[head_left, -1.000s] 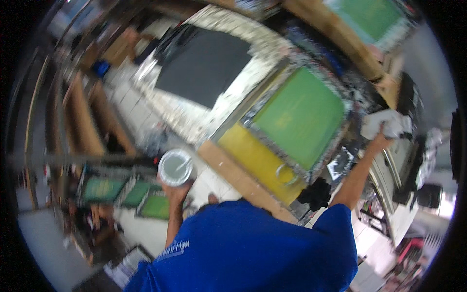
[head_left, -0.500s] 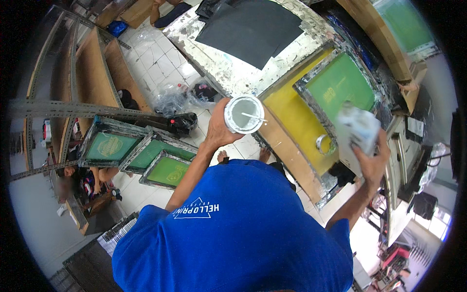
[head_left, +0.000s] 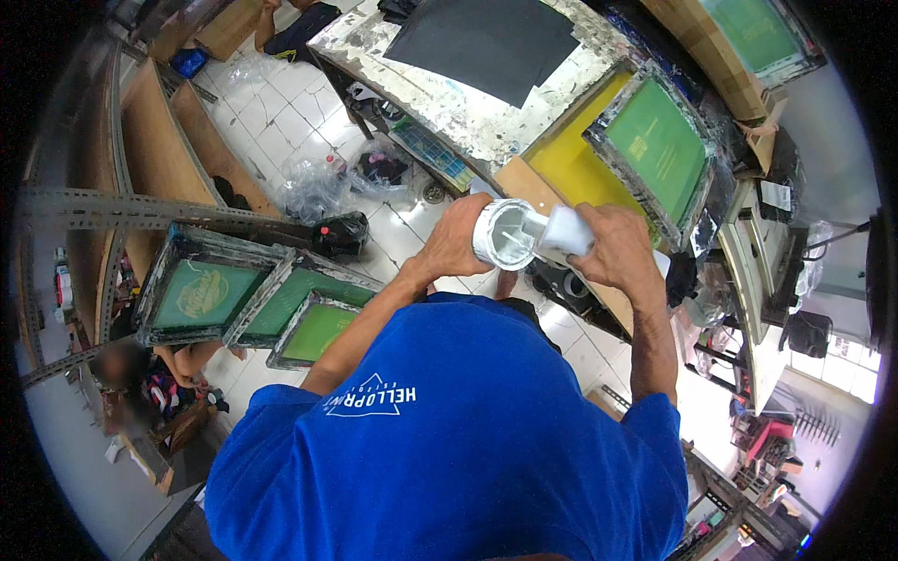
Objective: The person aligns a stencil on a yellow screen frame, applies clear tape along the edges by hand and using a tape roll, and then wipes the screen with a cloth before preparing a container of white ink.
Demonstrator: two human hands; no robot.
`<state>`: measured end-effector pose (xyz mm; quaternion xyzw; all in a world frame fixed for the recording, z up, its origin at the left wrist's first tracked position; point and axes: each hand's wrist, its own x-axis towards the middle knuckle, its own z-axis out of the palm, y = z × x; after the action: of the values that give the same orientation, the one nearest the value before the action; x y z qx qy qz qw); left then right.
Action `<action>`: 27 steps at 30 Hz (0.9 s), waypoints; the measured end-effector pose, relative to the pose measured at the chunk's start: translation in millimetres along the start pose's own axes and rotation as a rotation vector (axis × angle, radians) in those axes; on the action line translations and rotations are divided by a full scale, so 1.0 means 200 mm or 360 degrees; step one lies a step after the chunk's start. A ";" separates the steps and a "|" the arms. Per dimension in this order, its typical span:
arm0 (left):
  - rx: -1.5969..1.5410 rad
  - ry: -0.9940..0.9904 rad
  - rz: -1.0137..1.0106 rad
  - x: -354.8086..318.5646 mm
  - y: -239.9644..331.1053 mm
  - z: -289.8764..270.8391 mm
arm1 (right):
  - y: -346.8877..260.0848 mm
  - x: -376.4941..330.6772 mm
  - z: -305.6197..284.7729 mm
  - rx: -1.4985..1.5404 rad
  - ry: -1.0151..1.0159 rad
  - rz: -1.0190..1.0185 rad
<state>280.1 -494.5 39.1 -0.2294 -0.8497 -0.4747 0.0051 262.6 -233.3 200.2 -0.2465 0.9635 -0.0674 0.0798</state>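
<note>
My left hand [head_left: 453, 239] is wrapped round the side of a white tub [head_left: 485, 245] in front of my chest. Its open mouth faces up, and white stuff coats the inside. A thin light stick seems to rest in it. From the right, my right hand [head_left: 619, 251] grips a white plastic container [head_left: 568, 232], tilted so that its narrower end is at the tub's rim. I cannot tell whether anything flows between the two.
Ahead stands a paint-stained table [head_left: 449, 93] with black sheets [head_left: 486, 42] on it. To its right a green printing screen [head_left: 655, 150] leans over a yellow one [head_left: 580, 140]. More framed screens [head_left: 201, 285] stand at left. Bagged items [head_left: 313, 187] lie on the tiled floor; other people sit nearby.
My right hand has brought the white container leftward from beside the yellow screen to the tub, tilting it. The tub has shifted slightly right and leans toward the container.
</note>
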 end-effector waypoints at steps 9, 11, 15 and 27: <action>-0.0025 -0.0056 0.0034 -0.10 -0.05 0.00 | -0.15 -0.04 0.09 -0.0045 0.0023 0.0073; -0.0009 -0.0043 0.0068 -0.09 -0.04 0.02 | -0.15 -0.05 0.10 -0.0051 0.0040 0.0070; -0.0058 -0.0101 0.0023 -0.06 0.01 0.05 | -0.09 -0.07 0.12 -0.0055 0.0077 0.0021; -0.0079 -0.0041 0.0037 0.08 0.12 0.20 | 0.09 -0.15 0.02 -0.0063 0.0206 -0.0037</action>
<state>283.2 -444.6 39.2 -0.2455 -0.8350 -0.4925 -0.0061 281.5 -204.1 196.2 -0.2544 0.9648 -0.0651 0.0116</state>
